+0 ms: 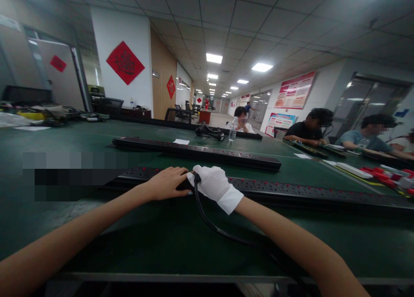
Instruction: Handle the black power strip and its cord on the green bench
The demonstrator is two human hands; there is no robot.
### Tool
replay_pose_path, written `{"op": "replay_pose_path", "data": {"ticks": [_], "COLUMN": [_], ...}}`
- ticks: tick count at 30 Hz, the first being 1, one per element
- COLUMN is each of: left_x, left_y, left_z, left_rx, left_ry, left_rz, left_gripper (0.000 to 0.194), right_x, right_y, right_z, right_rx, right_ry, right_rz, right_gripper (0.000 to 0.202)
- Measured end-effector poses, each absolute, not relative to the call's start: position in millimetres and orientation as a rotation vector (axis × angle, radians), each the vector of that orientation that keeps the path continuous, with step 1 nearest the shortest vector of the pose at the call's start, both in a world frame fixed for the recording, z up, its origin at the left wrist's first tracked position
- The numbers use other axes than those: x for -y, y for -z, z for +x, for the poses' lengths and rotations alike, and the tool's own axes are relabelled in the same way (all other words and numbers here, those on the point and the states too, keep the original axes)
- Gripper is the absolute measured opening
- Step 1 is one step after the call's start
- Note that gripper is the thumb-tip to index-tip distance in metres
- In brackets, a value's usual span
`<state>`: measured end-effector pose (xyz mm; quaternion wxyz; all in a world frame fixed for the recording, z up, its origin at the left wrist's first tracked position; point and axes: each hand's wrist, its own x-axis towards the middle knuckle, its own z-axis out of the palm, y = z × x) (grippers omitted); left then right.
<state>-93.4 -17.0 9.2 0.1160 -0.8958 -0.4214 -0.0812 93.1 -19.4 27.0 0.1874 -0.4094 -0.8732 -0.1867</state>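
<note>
A long black power strip (278, 187) with rows of sockets and small red dots lies across the green table in front of me. My left hand (170, 182), bare, grips this strip, its fingers over the top and its thumb along the near side. Close beside it, my right hand (211, 182) in a white dotted glove is closed around a black plug (196, 179) at the strip's top. From the plug a black cord (207, 219) curves down and to the right under my right forearm. The plug's prongs are hidden, so I cannot tell whether it is inserted.
Behind lies a second black strip (200, 152), with a black scanner-like device (209, 132) and a water bottle (232, 133) beyond. Red and white parts (391, 176) lie at the right. Several people sit across the table and along the right side. Clutter (42, 111) fills the far left.
</note>
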Motion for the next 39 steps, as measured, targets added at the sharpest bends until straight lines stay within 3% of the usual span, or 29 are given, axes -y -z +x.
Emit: {"op": "replay_pose_path", "data": {"ticks": [39], "left_x": [15.1], "left_y": [-8.3], "left_z": [-93.3], "left_rx": [1.226], "left_ry": [0.227], "left_rz": [-2.618], "left_gripper": [0.052], "right_x": [13.0], "right_y": [-22.4], "right_z": [89.6], "right_rx": [2.443], "right_ry": [0.523], "right_rz": [-1.384], "right_gripper": [0.058]}}
